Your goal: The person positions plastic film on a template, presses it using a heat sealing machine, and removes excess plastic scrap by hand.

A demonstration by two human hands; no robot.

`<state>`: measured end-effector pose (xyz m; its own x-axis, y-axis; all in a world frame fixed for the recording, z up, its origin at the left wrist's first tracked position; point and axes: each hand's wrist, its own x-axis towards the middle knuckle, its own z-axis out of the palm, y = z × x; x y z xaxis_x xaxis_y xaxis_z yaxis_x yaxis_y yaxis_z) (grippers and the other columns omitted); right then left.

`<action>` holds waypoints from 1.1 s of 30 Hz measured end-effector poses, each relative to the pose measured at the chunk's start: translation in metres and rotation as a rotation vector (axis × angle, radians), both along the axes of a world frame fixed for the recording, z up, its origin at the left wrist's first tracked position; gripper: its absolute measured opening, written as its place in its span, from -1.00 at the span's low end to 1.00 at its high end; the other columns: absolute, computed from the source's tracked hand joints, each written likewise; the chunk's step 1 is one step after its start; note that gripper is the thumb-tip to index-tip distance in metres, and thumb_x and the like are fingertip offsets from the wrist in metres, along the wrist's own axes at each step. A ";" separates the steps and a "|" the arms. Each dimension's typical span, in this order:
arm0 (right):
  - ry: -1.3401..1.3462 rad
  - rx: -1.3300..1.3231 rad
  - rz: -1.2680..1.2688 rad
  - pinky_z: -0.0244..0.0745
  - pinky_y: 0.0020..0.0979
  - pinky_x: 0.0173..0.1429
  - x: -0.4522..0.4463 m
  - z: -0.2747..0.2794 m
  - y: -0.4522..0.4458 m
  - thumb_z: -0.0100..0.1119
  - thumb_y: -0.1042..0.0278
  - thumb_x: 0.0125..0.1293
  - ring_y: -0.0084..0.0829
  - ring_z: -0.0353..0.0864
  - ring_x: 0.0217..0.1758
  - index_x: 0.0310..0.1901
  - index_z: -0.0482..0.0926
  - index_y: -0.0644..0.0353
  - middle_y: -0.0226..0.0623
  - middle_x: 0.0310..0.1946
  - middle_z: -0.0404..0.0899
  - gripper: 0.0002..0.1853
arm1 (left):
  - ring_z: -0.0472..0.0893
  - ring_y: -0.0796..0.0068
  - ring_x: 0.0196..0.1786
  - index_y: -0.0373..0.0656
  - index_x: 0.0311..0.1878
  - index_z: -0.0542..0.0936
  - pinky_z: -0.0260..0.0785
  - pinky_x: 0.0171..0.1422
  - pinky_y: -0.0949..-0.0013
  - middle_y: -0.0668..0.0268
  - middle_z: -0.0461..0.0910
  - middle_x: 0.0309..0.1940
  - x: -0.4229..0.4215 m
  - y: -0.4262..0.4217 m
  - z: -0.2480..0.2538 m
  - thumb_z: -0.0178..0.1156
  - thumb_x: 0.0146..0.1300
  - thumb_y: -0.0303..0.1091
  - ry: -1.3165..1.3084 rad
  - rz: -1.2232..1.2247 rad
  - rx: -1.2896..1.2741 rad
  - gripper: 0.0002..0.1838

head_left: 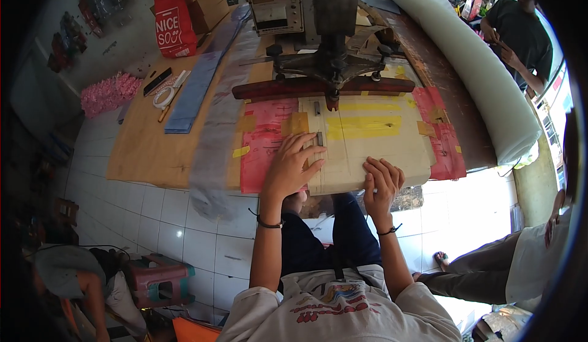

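Note:
My left hand [293, 165] lies with its fingers apart on the left side of a beige board [373, 158], its fingertips close to a small dark metal bar [320, 139]. At the board's front edge my right hand [382, 184] rests with slightly bent fingers on the surface; I see nothing held in it. Strips of yellow tape [364, 126] cross the board. Red sheets [267, 164] show on both its sides. Above the board's far part is a machine's long dark red bar [380, 85], on a black metal bracket [334, 66].
A grey control box [272, 5] stands behind the bar. Clear plastic film [217, 140] hangs over the front edge. To the left are blue strips [199, 91], scissors [171, 91] and a red bag [174, 23]; a white roll [465, 66] lies right. Other people are on both sides.

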<state>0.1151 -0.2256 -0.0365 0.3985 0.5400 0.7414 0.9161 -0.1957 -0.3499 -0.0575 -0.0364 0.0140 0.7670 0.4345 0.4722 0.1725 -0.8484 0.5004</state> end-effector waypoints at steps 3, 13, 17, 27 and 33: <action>0.107 -0.060 -0.002 0.20 -0.16 0.46 -0.003 0.023 0.002 0.22 0.39 0.40 -0.29 0.59 0.24 -0.06 0.77 0.05 -0.46 0.02 0.77 -0.83 | 0.43 0.04 0.43 0.06 0.18 0.75 0.20 0.61 0.03 0.12 0.54 0.33 0.002 -0.001 -0.001 0.32 0.37 -0.09 -0.001 0.010 0.039 -0.63; 0.038 -0.395 0.214 0.13 0.04 0.60 0.055 0.044 0.082 0.16 0.16 0.49 0.08 0.28 0.57 0.36 0.52 0.14 0.07 0.50 0.35 -0.52 | 0.38 0.08 0.49 0.19 0.16 0.80 0.10 0.66 0.00 0.12 0.50 0.38 0.000 -0.003 -0.003 0.26 0.43 -0.02 0.059 -0.006 0.082 -0.67; 0.004 -0.504 0.269 -0.02 0.06 0.70 0.055 0.049 0.099 0.00 0.08 0.58 0.04 0.17 0.67 0.46 0.45 0.12 0.02 0.58 0.26 -0.47 | 0.39 0.07 0.48 0.20 0.20 0.78 0.09 0.66 -0.01 0.11 0.49 0.39 0.000 -0.002 -0.003 0.27 0.42 -0.02 0.074 -0.020 0.079 -0.64; 0.019 -0.550 0.216 -0.07 0.07 0.73 0.055 0.049 0.099 -0.15 0.05 0.64 -0.02 0.15 0.69 0.53 0.39 0.04 -0.04 0.61 0.23 -0.45 | 0.38 0.11 0.50 0.23 0.48 0.55 0.14 0.63 0.02 0.23 0.40 0.52 0.002 -0.002 0.002 0.30 0.39 -0.05 0.109 0.008 0.120 -0.41; 0.010 -0.614 0.178 -0.18 0.10 0.75 0.048 0.041 0.078 -0.10 -0.05 0.61 0.00 0.11 0.71 0.57 0.35 -0.01 -0.02 0.62 0.21 -0.40 | 0.35 0.11 0.53 0.19 0.51 0.52 0.10 0.67 0.03 0.24 0.36 0.56 0.002 0.000 0.003 0.29 0.40 -0.03 0.128 -0.020 0.096 -0.39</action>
